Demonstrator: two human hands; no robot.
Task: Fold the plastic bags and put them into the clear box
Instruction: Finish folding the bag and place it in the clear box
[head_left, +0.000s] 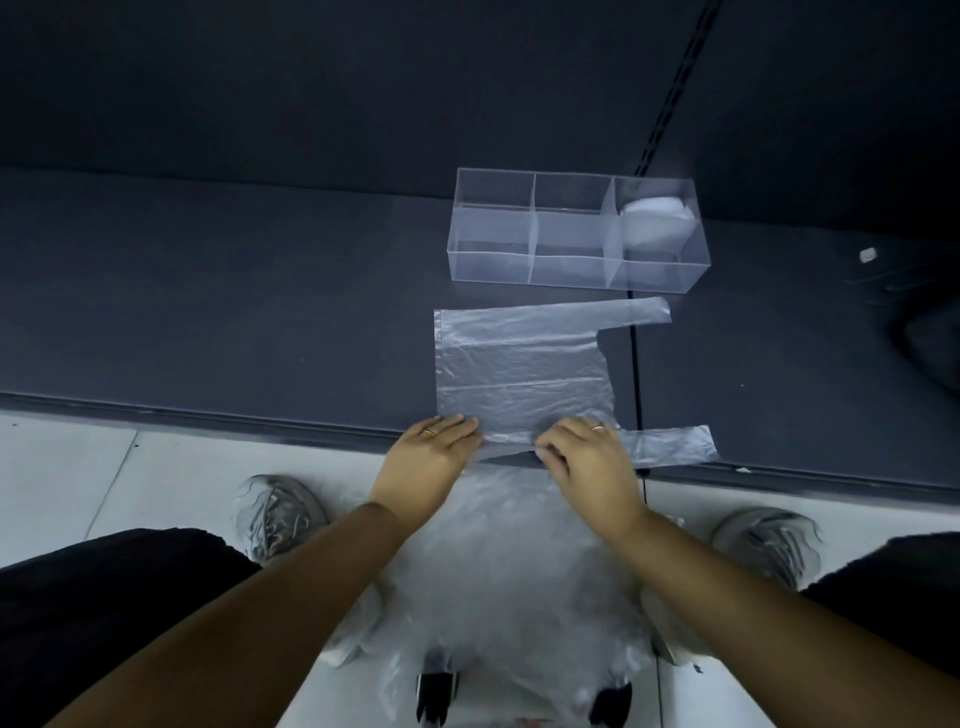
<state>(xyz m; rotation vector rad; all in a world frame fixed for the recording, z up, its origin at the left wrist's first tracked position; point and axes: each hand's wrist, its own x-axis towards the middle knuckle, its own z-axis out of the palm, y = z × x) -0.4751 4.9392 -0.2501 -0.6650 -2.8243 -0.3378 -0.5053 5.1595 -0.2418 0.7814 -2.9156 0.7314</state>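
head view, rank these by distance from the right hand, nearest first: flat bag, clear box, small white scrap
1. flat bag, held by the right hand
2. clear box, beyond the bag
3. small white scrap, far right

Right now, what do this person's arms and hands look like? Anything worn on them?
Both forearms are bare, with no sleeves, gloves, watch or bracelet in view. The left hand wears a thin gold-coloured ring on one finger, and the right hand wears a similar thin ring.
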